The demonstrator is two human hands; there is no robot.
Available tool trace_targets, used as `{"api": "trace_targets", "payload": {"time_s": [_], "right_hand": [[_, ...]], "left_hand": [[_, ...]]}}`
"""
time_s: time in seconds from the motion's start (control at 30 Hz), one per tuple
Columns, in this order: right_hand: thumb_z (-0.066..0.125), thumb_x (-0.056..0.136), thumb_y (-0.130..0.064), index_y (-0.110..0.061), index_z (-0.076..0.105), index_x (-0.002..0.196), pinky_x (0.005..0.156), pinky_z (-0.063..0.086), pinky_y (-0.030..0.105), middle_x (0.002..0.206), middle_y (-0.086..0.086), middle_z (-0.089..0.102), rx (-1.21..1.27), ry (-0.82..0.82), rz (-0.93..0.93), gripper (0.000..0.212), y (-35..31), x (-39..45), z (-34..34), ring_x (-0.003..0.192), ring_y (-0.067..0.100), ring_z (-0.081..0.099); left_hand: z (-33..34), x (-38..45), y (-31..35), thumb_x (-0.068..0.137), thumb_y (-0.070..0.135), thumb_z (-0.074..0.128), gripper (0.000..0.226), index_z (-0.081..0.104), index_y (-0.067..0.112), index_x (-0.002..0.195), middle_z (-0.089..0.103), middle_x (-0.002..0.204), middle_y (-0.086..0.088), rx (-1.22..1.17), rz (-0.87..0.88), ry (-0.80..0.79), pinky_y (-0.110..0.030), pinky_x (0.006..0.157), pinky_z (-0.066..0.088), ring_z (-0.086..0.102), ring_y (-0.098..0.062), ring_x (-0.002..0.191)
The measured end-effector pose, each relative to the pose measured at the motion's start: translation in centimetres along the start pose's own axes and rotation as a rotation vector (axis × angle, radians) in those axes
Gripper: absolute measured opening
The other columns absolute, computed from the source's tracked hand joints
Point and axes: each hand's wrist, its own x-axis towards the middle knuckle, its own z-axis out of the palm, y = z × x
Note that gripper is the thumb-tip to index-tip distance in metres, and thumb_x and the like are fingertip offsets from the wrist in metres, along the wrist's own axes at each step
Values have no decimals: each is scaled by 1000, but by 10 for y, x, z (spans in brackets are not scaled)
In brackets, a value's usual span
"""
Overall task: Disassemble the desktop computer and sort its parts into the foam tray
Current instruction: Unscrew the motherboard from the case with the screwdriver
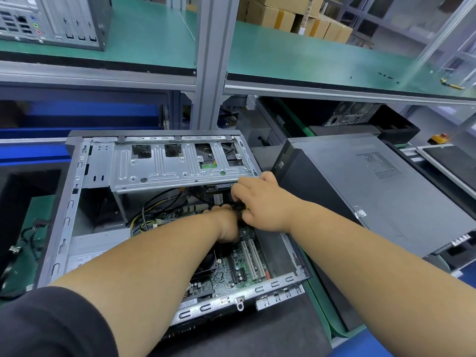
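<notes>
An open desktop computer case point(67, 210) lies on its side in front of me, its green motherboard point(231, 269) exposed. A silver drive cage point(180, 161) spans the far end of the case. Both hands reach inside just under the cage's right end. My left hand point(228, 225) is curled low over the board. My right hand point(262, 202) pinches a black cable connector point(238, 207) with a bit of yellow on it. Black and yellow cables point(146, 217) run across the board to the left. What the left fingers grip is hidden.
A closed black computer tower point(373, 191) lies right of the open case. A black foam tray point(15, 202) sits at the left, with loose cables point(31, 233) beside it. A shelf above holds another computer point(54, 19) and cardboard boxes point(296, 19).
</notes>
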Motion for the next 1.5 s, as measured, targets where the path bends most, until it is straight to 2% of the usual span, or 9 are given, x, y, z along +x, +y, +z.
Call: {"api": "trace_targets", "payload": {"time_s": [0.1,0.2,0.27,0.37,0.43,0.53,0.6,0.83,1.5], "right_hand": [[45,97,-29,-17,49,118,92,25,36,115,-1,50,-12,2,0,24,0,2,1,91,22,52],[52,86,-15,-18,52,116,91,24,33,113,-1,49,39,7,-10,30,0,2,1,96,20,51],[53,79,-17,-18,52,113,86,20,31,108,-1,46,11,26,-23,35,1,0,0,99,20,47],[46,93,-34,-18,47,119,82,18,34,109,-1,46,-111,71,-38,31,2,0,1,95,21,49],[45,96,-30,-17,46,124,81,17,33,114,0,48,-85,58,-28,31,2,2,3,91,23,52],[55,79,-15,-17,50,119,86,25,34,110,0,46,19,40,-16,41,1,3,0,92,21,49],[54,74,-18,-18,50,115,85,26,35,107,-1,45,-15,41,-16,40,2,0,0,96,20,47],[50,89,-15,-15,51,114,93,29,35,111,-1,52,47,-8,-17,26,8,2,-3,93,21,53],[51,86,-11,-13,53,110,95,30,38,108,1,53,58,-16,-3,23,9,1,-4,85,18,46]], "left_hand": [[0,1,0,82,33,61,66,34,23,142,39,134,-6,7,7,-6,-41,97,42,41,-31,126],[-1,-2,0,80,33,63,59,41,22,134,41,129,-5,-9,0,-2,-38,91,43,44,-30,122],[-1,-1,0,81,33,63,57,42,23,132,40,128,-5,-13,6,1,-36,85,41,44,-30,120],[-2,-2,0,83,33,61,63,36,24,141,39,132,-7,5,11,-13,-40,92,42,42,-31,124],[-2,-2,0,83,32,61,65,35,26,142,40,134,-7,1,18,-11,-42,96,42,41,-32,126],[-3,-4,0,80,31,63,61,40,29,137,40,130,-5,-40,16,6,-40,95,41,43,-31,123],[-2,-4,0,81,32,63,62,39,29,138,39,131,-6,-31,22,2,-41,95,41,42,-32,124],[-1,-3,-3,83,31,61,60,40,39,138,37,134,-4,-53,45,1,-38,101,37,38,-32,127],[0,1,-3,82,32,62,62,38,43,139,36,134,-4,-70,23,-18,-39,99,38,38,-32,127]]}}
